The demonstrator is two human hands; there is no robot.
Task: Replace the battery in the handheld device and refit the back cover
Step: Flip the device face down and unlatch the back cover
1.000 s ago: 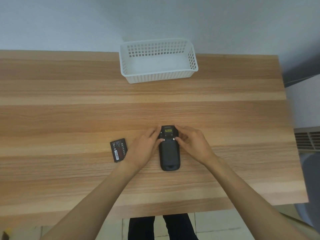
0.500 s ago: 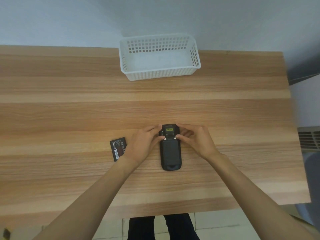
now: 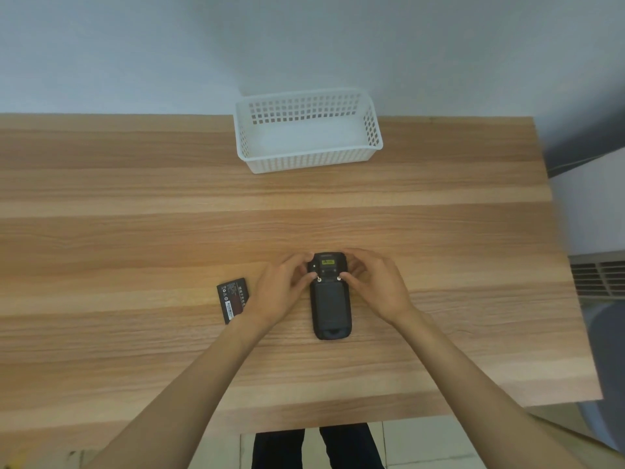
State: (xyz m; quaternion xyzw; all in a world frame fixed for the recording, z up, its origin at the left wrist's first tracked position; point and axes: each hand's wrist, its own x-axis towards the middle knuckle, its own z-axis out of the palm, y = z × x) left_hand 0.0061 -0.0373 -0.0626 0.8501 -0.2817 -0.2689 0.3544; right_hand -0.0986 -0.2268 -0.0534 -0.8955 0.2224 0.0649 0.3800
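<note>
A black handheld device (image 3: 330, 306) lies face down on the wooden table (image 3: 135, 231), its back cover in place and a small yellow label near its far end. My left hand (image 3: 279, 292) holds the device's far left side, thumb tip on a small silver latch. My right hand (image 3: 375, 286) holds the far right side, thumb tip on the other silver latch. A loose black battery (image 3: 231, 299) with a label lies flat to the left, partly hidden under my left wrist.
A white perforated plastic basket (image 3: 372, 130), with nothing in it, stands at the table's far edge against the wall. The table's right edge runs near a vent and a grey chair (image 3: 605, 360). My dark trouser legs show below the near edge.
Both hands stay on the device's far end with thumbs on the two latches. The view has shifted slightly; the battery and the basket have not moved.
</note>
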